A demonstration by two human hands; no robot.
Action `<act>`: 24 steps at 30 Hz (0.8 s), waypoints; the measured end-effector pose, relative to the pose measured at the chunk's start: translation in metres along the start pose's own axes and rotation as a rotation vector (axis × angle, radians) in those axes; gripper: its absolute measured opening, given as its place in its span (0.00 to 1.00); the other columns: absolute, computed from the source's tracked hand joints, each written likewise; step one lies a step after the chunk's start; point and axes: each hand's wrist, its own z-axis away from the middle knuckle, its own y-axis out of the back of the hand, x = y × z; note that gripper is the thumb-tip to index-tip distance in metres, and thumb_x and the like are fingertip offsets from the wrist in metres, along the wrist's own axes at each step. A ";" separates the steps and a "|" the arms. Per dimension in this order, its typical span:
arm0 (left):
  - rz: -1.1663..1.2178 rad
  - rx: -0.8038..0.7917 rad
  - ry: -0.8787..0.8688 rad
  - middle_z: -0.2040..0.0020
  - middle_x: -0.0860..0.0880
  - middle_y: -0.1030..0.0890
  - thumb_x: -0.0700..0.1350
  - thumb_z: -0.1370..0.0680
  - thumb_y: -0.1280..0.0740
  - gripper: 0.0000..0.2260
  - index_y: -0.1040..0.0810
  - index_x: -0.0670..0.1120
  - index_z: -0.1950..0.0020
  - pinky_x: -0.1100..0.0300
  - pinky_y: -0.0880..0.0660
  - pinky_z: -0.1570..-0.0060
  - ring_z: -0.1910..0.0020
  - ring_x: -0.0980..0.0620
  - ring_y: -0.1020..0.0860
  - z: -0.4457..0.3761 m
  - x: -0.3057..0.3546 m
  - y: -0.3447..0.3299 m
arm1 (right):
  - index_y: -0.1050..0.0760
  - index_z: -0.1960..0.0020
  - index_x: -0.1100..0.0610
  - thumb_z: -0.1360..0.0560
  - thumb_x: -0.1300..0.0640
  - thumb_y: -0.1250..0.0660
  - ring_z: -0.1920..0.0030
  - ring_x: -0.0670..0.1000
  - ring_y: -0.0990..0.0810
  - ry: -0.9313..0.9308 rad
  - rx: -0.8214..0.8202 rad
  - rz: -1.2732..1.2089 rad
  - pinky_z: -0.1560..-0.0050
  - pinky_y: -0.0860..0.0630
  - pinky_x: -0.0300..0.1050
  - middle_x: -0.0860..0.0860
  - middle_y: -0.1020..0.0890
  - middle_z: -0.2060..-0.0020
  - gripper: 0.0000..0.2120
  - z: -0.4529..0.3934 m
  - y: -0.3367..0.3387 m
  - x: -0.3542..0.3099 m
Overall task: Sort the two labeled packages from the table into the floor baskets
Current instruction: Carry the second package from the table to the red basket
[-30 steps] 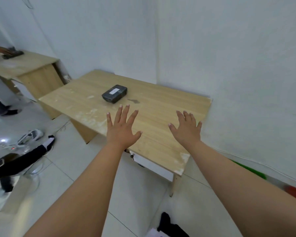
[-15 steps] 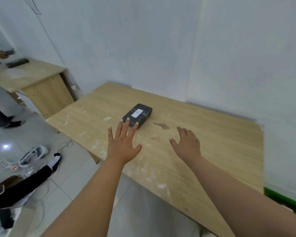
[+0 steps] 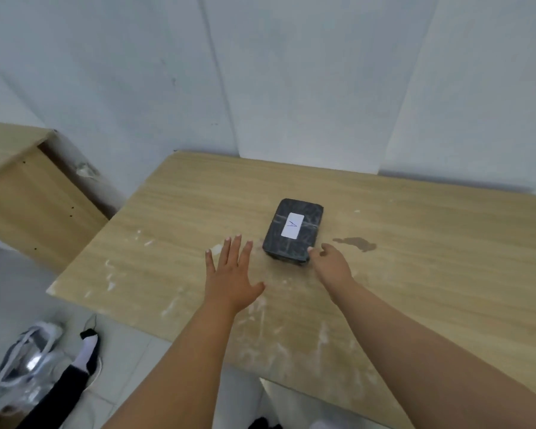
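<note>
One black wrapped package [image 3: 294, 231] lies flat on the wooden table [image 3: 415, 274], its white label marked "A" facing up. My right hand [image 3: 328, 264] is at the package's near right corner, fingers curled, fingertips touching its edge, with no grip closed around it. My left hand [image 3: 232, 274] hovers flat with fingers spread just left of the package, apart from it. No second package and no floor baskets are in view.
A brown stain [image 3: 355, 243] marks the table right of the package. A second wooden desk [image 3: 28, 193] stands at the left. On the floor at lower left lie a power strip with cables [image 3: 22, 370] and another person's socked foot [image 3: 87, 351]. White walls are close behind.
I have moved closer to the table. Both hands have reached forward; the right hand went from hovering spread to touching the package's near corner with curled fingers.
</note>
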 end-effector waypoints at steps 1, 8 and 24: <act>-0.014 -0.029 -0.024 0.21 0.49 0.64 0.68 0.26 0.46 0.41 0.62 0.52 0.22 0.37 0.63 0.26 0.22 0.48 0.66 -0.009 -0.012 -0.006 | 0.35 0.28 0.63 0.21 0.46 0.40 0.35 0.62 0.26 -0.067 0.035 -0.089 0.36 0.27 0.56 0.60 0.28 0.31 0.29 -0.007 -0.013 -0.004; 0.043 -0.373 -0.087 0.23 0.54 0.70 0.71 0.31 0.42 0.46 0.66 0.58 0.24 0.28 0.55 0.30 0.23 0.46 0.69 -0.057 -0.050 -0.038 | 0.27 0.37 0.59 0.32 0.39 0.29 0.41 0.61 0.26 -0.244 0.271 -0.215 0.36 0.27 0.56 0.57 0.31 0.43 0.31 -0.032 -0.067 -0.009; 0.202 -0.303 -0.036 0.20 0.45 0.51 0.61 0.22 0.46 0.30 0.47 0.52 0.22 0.37 0.45 0.27 0.22 0.40 0.47 -0.072 -0.040 -0.024 | 0.28 0.38 0.58 0.26 0.60 0.32 0.51 0.58 0.18 -0.120 0.345 -0.652 0.57 0.21 0.50 0.57 0.18 0.46 0.17 -0.005 -0.026 -0.006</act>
